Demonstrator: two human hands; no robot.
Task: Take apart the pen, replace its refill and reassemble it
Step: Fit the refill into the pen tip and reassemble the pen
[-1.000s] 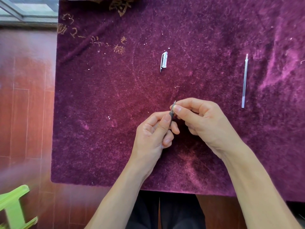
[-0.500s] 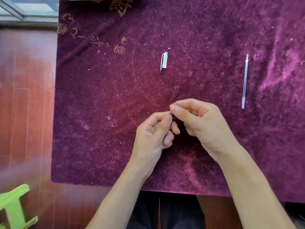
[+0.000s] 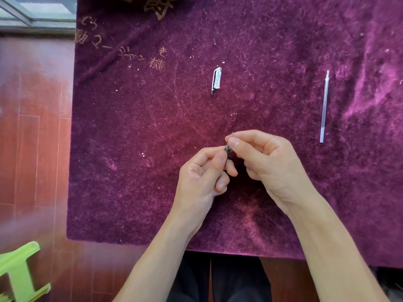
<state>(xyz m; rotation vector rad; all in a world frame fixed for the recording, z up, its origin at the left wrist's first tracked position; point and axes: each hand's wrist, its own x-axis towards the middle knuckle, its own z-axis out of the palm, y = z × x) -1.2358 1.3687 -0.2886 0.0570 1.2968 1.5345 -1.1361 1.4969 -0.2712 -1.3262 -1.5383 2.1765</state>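
Surface: table [image 3: 239, 247] covered by a purple velvet cloth [image 3: 130, 149], gold lettering at the upper left, pale specks scattered across the pile.
Item, upper centre: clear pen cap [image 3: 216, 80] with clip, lying flat.
Item, right of frame: clear refill [image 3: 324, 106], lying flat, tip toward the top, well apart from the cap.

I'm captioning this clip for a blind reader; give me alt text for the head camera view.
Two bare hands hold a dark pen over a purple cloth: the left hand grips the barrel, the right hand pinches its tip. A clear cap and a refill lie apart beyond them.
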